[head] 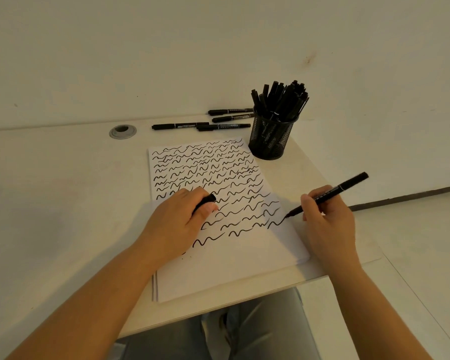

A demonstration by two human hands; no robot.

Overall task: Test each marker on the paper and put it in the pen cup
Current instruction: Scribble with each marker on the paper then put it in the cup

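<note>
Head cam, marker [327,194] tip at paper [226,276] rt edge

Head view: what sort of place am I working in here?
Probably an office or study desk against a plain wall: it has a cable grommet, a mesh pen cup full of markers, and a stack of paper.
</note>
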